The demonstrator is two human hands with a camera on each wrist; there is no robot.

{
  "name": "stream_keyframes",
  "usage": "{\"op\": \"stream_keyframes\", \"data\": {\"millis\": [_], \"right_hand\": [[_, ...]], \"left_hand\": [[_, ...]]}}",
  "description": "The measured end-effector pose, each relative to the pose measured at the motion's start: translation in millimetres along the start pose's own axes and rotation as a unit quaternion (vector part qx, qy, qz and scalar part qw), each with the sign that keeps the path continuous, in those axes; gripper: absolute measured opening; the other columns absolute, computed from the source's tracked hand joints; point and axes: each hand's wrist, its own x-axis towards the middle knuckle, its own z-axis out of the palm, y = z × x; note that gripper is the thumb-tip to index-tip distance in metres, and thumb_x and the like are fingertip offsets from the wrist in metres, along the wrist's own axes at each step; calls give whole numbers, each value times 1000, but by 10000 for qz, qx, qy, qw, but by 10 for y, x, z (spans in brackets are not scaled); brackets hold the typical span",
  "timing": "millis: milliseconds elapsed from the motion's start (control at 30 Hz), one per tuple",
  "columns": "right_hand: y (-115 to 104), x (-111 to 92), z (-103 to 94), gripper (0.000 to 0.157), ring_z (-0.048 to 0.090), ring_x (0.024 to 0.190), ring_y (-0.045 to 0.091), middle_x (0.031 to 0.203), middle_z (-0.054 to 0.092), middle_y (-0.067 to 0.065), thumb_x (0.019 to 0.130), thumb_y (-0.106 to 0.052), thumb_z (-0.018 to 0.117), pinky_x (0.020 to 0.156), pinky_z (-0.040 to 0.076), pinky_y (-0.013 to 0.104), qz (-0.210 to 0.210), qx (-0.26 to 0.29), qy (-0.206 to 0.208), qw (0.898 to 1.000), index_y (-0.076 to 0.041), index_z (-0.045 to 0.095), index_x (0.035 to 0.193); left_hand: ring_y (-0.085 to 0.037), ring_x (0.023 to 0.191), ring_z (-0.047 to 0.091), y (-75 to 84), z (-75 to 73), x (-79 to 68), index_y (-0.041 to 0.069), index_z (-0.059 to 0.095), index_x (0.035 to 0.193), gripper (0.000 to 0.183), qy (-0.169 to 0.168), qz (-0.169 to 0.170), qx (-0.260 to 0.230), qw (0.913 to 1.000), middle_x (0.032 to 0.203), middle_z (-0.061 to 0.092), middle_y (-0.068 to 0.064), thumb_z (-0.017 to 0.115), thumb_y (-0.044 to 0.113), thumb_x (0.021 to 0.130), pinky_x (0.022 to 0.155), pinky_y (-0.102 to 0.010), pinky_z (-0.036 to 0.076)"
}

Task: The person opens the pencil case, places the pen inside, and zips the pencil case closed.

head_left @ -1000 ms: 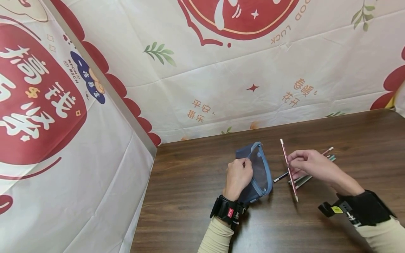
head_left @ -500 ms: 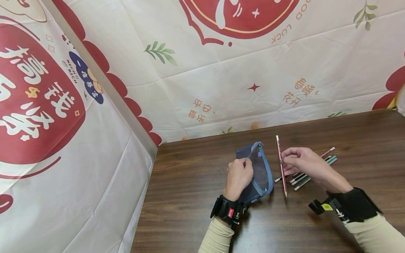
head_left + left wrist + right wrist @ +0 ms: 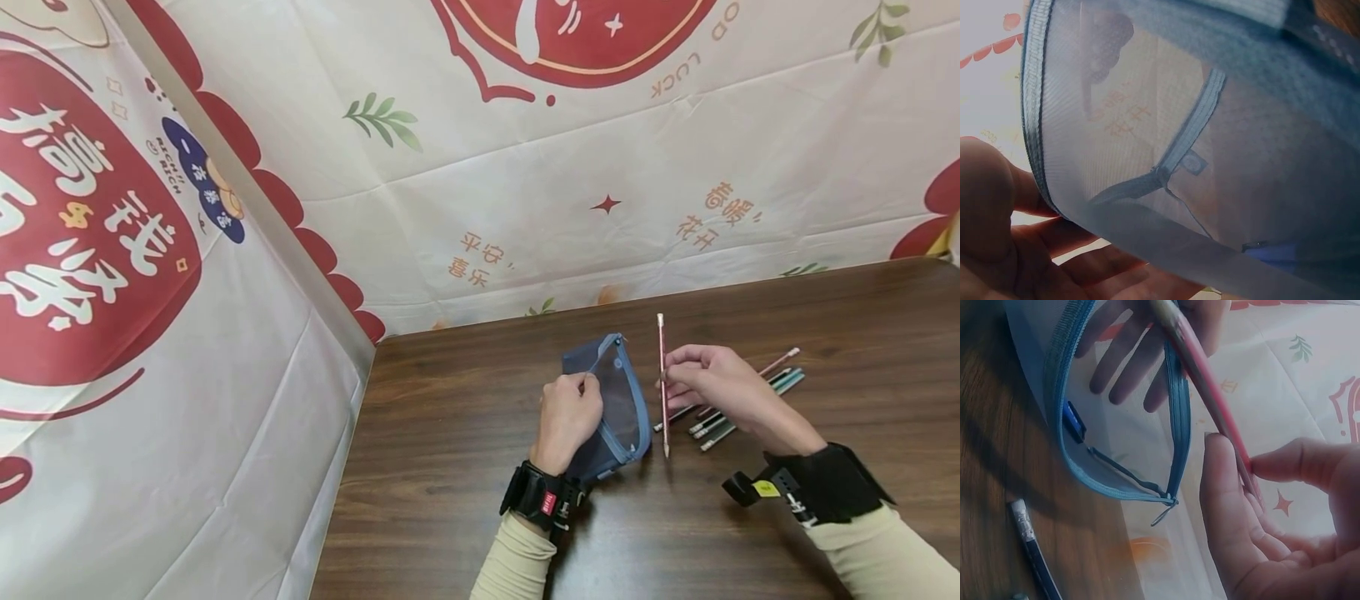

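My left hand point(image 3: 568, 417) pinches the near rim of a blue mesh zip pencil case point(image 3: 636, 400), whose mouth gapes toward the right. Through the mesh in the right wrist view, the left hand's other fingers point(image 3: 1122, 381) show spread along the outside. A small blue item point(image 3: 1074, 422) lies inside the case. To the right of the mouth, my right hand point(image 3: 716, 383) holds a red pencil point(image 3: 663, 392) between thumb and fingertips, pointed end toward the near side. Under that hand lie several pencils point(image 3: 787, 382), partly hidden by it.
The brown wooden table point(image 3: 435, 467) carries everything. A white printed cloth point(image 3: 525, 167) hangs along the back edge, and another covered panel point(image 3: 225, 400) stands at the left. A dark pencil point(image 3: 1038, 562) lies close to the case's mouth.
The right hand has shifted left and slightly away from me, bringing the red pencil nearer the case and turning it more upright in the head view. The left hand keeps its grip on the case.
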Motion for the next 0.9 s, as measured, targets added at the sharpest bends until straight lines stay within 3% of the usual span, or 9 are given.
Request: {"op": "stream_keyframes", "data": {"millis": [333,600,833,900], "right_hand": [[-2,29,12,37,69,78,18,84,68,1,98,-12,46,69,58,28,-14,140,360,9993,18,40,119],[32,52,19,26,67,76,13,81,68,-4,97,-9,48,67,58,26,-249,660,536,9961,13,42,111],[53,71,47,14,68,74,15,79,71,0,93,-2,54,66,57,26,-344,1470,571,9869,7,48,102],[61,76,68,14,68,74,15,79,71,0,93,-3,54,66,57,26,-316,1438,575,9874,7,48,102]], "left_hand": [[-16,40,31,3,1,-6,16,42,54,43,-21,-29,-3,10000,47,27,3,41,26,96,42,-24,26],[-16,40,28,-6,6,2,16,40,54,44,7,43,44,10000,47,25,3,41,26,96,42,-24,25],[-15,41,31,-15,10,6,16,41,53,43,83,42,40,9999,47,26,4,42,25,95,43,-25,27],[-15,42,32,-19,10,4,16,41,53,43,101,43,41,9999,47,26,4,42,25,95,43,-24,27]]}}
